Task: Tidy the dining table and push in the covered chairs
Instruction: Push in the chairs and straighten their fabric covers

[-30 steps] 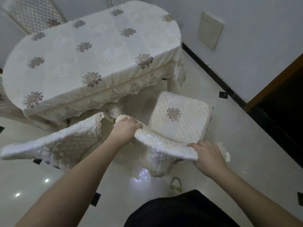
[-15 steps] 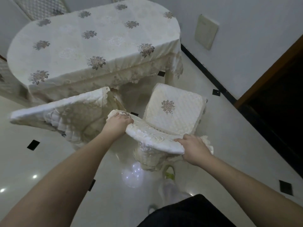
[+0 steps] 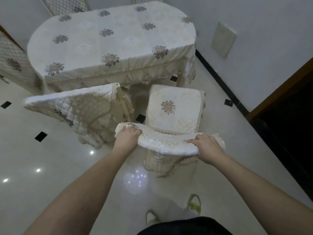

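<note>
While the dining table point(image 3: 108, 41) stood under its flowered cloth with nothing lying on it, the step in hand looked to be the chairs. One covered chair point(image 3: 79, 109) sat at the left, close against the table's near edge, at a skew. The other chair point(image 3: 174, 109) stood well out from the table, its seat facing it. Both hands held the top of its backrest point(image 3: 166, 143): the left hand point(image 3: 127, 135) curled over one end, the right hand point(image 3: 208, 147) gripping the other. Next, I judged, came a straight, even push from both arms, sliding the seat beneath the cloth's hanging fringe without snagging it.
</note>
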Tool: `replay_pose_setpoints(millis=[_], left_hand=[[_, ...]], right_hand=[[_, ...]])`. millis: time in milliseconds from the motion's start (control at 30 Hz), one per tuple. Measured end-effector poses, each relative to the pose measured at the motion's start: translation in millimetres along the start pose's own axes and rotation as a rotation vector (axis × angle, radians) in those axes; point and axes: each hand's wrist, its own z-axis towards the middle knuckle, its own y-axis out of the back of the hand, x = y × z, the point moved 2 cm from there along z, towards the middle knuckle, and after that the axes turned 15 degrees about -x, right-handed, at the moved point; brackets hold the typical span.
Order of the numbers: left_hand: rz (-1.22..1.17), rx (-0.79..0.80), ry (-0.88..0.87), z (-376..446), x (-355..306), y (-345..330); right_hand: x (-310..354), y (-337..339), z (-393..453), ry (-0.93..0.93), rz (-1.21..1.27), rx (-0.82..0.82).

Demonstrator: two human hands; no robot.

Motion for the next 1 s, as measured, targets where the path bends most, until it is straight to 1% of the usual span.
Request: replay_pose_setpoints(millis=[133,267,367,500,633,833,900,1000], left_hand=[[0.045,-0.006,0.043,6,-31,-2],[0.118,0.052,0.071,17,-69,-10],[0.153,0.07,0.11,33,-86,-9],[0.202,0.024,0.162,54,-89,-2],[0.227,0.02,0.215,76,-86,-2],[0.204,-0.043,0.256,111,-78,0],[0.255,-0.031,0.265,128,-79,2],[0.306,0.072,0.199,150,-78,0]], right_hand=[[-45,5,17,0.009,0.058,-0.035],[-95,6,41,0.027,0.116,-0.098],[-118,7,64,0.067,0.122,-0.103],[-130,19,100,0.131,0.069,-0.098],[-138,29,135,0.172,0.046,-0.072],[-149,42,173,0.18,0.021,-0.061],[-155,45,185,0.155,0.012,-0.041],[-168,45,201,0.107,0.018,-0.037]])
